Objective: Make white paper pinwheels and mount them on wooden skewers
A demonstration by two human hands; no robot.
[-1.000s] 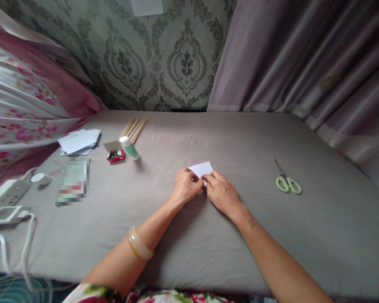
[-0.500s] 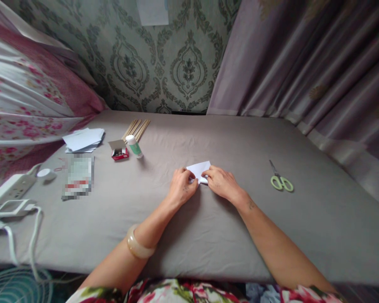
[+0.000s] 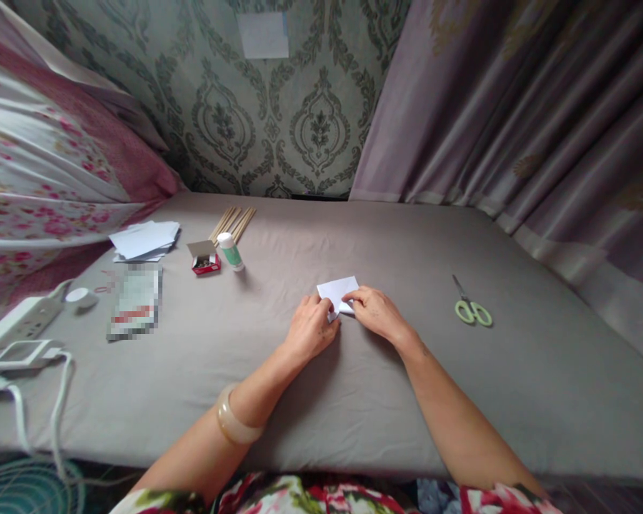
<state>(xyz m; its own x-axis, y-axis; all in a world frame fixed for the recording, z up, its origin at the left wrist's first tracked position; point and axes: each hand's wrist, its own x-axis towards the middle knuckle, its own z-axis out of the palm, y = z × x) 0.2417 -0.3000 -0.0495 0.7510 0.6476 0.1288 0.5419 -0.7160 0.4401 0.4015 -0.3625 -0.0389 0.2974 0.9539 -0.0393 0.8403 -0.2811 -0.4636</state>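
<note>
Far left, fan [image 3: 29,485] cut off by frame edge and corner; power strip [image 3: 18,328] also runs out of frame. Packet [image 3: 136,300] is pixelated, print unreadable. Paper pile [image 3: 144,240] behind it, sheets overlapping, lower ones mostly covered. Red box [image 3: 206,265], lid up, contents too small to make out. Sticks [image 3: 246,223] lie behind, near ends partly hidden by the bottle [image 3: 230,252], which stands just right of the box.

Center: left hand [image 3: 311,327], bangle [image 3: 234,420] on that forearm, pinches the folded paper [image 3: 339,289] at its near left corner; back of the hand covers part of the grip. Paper lies on the tabletop [image 3: 541,371] between both hands, far part sticking out past the fingers, near edge folded over. Right hand [image 3: 378,313] has bent fingers touching the fold at the paper's right side; thumb hard to make out, can't tell if gripping or just pressing. Scissors [image 3: 474,313] well right of that hand, blades pointing away from the person.
</note>
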